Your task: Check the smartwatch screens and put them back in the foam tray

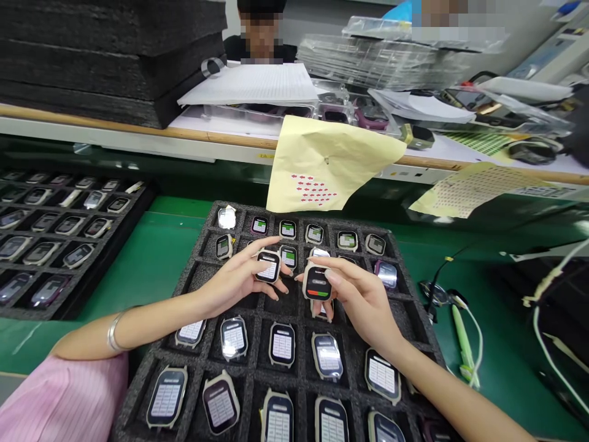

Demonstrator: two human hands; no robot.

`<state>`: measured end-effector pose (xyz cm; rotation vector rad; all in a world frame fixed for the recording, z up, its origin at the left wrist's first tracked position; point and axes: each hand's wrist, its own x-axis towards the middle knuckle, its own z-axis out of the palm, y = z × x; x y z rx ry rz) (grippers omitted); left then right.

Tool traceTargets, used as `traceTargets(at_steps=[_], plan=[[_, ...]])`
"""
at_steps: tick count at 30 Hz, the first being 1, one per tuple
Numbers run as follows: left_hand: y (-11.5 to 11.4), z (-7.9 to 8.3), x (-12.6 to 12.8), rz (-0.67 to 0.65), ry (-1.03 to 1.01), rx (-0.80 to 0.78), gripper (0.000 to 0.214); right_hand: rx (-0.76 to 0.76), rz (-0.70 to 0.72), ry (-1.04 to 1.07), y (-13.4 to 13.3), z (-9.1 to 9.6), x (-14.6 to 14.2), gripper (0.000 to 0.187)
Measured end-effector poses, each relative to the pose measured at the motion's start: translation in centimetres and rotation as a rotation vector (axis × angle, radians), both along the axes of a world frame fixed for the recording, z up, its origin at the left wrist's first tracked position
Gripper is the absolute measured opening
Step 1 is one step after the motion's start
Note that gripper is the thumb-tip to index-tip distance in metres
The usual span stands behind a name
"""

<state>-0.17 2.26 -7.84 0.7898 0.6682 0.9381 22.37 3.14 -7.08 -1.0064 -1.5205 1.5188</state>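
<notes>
My left hand (246, 270) is closed on a smartwatch body (268, 267) without a strap, its thumb over the lit white screen. In my right hand (356, 291) is another strapless smartwatch (317, 283), whose dark screen has a red and green bar at the bottom; the thumb rests at its right side. Both watches are held above a black foam tray (294, 316) divided into square compartments. Watches with list-like white screens, such as this smartwatch (281, 345), lie face up in the nearer rows. Farther back, one smartwatch (288, 229) shows green and white blocks.
Another foam tray of watches (27, 221) lies at the left. Stacked black foam (83, 61), papers (253, 86) and clear plastic trays (368, 61) crowd the shelf ahead, where yellow sticker sheets (322, 166) hang. Cables and a green tool (461, 341) lie right. A person (260, 46) is across.
</notes>
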Motion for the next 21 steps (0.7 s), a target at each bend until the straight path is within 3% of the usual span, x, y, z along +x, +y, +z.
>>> traceTargets(at_steps=[14,16,21], plan=[[-0.6,-0.1,0.2,-0.045,0.009,0.09,0.047,0.002,-0.048,0.001,-0.7,1.0,-0.6,0.022],[-0.7,-0.2,0.1,-0.066,0.02,0.113,0.042,-0.013,-0.003,0.063,-1.2,1.8,-0.6,0.024],[-1.1,0.5,0.3,-0.064,0.033,0.125,0.033,-0.131,0.229,0.334,-4.0,6.0,-1.2,0.055]])
